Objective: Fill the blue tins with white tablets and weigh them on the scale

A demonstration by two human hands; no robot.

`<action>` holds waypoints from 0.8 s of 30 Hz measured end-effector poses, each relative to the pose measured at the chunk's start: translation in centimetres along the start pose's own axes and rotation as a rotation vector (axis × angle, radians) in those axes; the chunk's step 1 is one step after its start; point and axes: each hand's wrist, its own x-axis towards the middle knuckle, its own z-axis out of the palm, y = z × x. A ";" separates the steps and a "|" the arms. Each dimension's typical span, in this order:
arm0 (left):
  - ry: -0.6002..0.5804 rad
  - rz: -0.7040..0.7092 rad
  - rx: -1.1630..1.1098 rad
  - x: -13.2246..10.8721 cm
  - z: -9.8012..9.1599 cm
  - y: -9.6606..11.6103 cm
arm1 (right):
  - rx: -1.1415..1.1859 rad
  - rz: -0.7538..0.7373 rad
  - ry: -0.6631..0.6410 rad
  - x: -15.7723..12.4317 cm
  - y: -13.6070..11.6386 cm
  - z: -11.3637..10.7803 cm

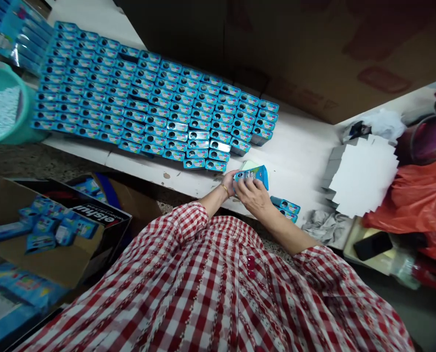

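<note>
A small blue printed carton (261, 176) is held near the front edge of the white table, between both hands. My left hand (229, 183) grips its left end, the fingers partly hidden behind it. Across its front face lie the fingers of my right hand (253, 196), closed against it. Under and behind the carton shows a pale green piece (250, 165), mostly covered. Two similar blue cartons (286, 205) lie just right of my right wrist. Beyond my hands, many blue cartons (159, 110) stand packed in tight rows on the table.
White blank cartons (366, 171) are stacked at the right, beside a red plastic bag (426, 195) and a phone (372, 245). A teal basin (26, 115) with small white pieces is at left. Below it, an open cardboard box (82, 256) holds blue packs. A large brown box (276, 54) stands behind.
</note>
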 end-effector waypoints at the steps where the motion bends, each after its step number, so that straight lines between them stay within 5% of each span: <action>1: -0.002 -0.005 -0.020 0.2 -0.1 0.0 | 0.002 0.011 0.000 -0.2 0.2 0.0; 19: -0.065 -0.005 -0.109 2.3 -0.3 -0.3 | 0.102 0.261 0.033 -2.3 1.9 0.4; 24: -0.028 0.087 -0.117 1.7 -1.0 0.2 | 0.467 0.538 0.268 -3.9 4.6 2.9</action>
